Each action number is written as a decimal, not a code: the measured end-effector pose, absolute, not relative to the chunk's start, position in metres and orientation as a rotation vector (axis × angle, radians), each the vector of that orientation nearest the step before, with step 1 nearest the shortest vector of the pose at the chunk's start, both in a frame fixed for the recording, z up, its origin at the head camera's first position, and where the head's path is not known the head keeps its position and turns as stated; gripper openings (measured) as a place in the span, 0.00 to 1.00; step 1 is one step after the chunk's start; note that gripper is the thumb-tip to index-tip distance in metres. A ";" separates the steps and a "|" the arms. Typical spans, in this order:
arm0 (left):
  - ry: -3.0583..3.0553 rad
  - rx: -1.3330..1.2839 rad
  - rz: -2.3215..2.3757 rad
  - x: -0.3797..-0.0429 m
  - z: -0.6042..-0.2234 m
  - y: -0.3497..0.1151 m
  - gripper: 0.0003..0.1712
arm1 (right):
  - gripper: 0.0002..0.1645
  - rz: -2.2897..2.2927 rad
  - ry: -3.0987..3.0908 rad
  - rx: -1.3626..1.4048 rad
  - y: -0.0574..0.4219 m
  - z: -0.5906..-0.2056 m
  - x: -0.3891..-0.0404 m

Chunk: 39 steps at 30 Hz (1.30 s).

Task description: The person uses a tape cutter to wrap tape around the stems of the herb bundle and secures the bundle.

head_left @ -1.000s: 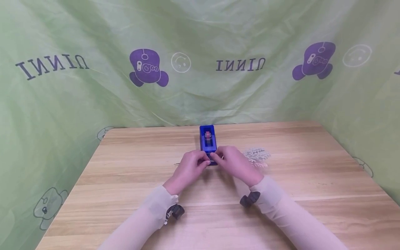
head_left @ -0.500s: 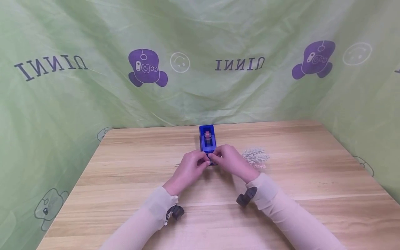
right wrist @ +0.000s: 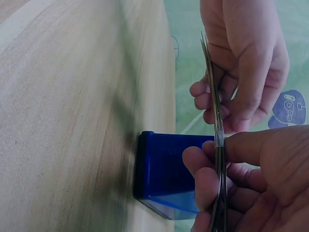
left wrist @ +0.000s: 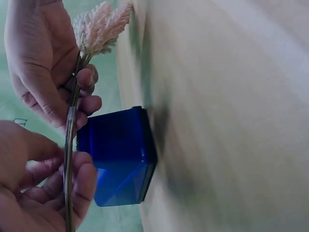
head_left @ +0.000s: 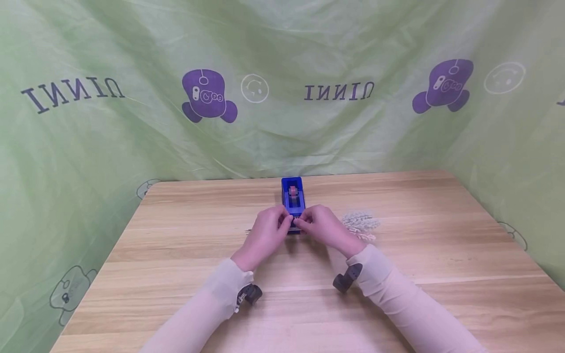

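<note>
Both hands hold a small bunch of dried flowers (head_left: 361, 223) by its thin stems (right wrist: 213, 92), level in front of a blue tape dispenser (head_left: 295, 210). Fluffy pink and white heads (left wrist: 104, 29) stick out past my right hand (head_left: 325, 228), and bare stem ends past my left hand (head_left: 264, 231). A short band of clear tape (left wrist: 71, 115) wraps the stems between the hands. Right at that band, the right thumb and fingers pinch the stems. The left fingers curl behind the stems beside it, thumb close to them. In the head view the hands overlap the dispenser's front end.
The dispenser, with a reddish roll (head_left: 293, 191) inside, stands near the back edge of a wooden table (head_left: 198, 206). Behind the table hangs a green printed cloth (head_left: 273, 132). Black wrist cameras (head_left: 251, 294) are strapped over both light sleeves.
My left hand has shifted slightly up and its fingertips have drawn back a little from the stems' middle. The right hand has moved a little left, the flower heads with it. The dispenser stays put.
</note>
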<state>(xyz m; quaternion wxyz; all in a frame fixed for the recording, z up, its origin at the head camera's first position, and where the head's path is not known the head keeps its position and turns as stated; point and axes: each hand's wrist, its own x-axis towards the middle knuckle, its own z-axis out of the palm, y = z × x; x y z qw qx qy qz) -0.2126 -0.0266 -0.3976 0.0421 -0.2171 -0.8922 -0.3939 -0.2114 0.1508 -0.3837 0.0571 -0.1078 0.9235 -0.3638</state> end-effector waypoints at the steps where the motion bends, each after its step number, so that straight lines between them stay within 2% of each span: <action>1: -2.732 -0.651 -1.207 -0.214 -0.397 -0.026 0.05 | 0.18 -1.104 2.798 -0.327 0.151 -0.384 -0.211; 4: -2.742 -0.632 -1.164 -0.218 -0.396 -0.025 0.03 | 0.17 -1.104 2.794 -0.336 0.151 -0.384 -0.211; 14: -2.763 -0.600 -1.087 -0.229 -0.397 -0.020 0.06 | 0.16 -1.077 2.822 -0.398 0.152 -0.384 -0.211; 39: -2.789 -0.582 -1.056 -0.230 -0.396 -0.017 0.05 | 0.15 -1.078 2.839 -0.472 0.154 -0.386 -0.212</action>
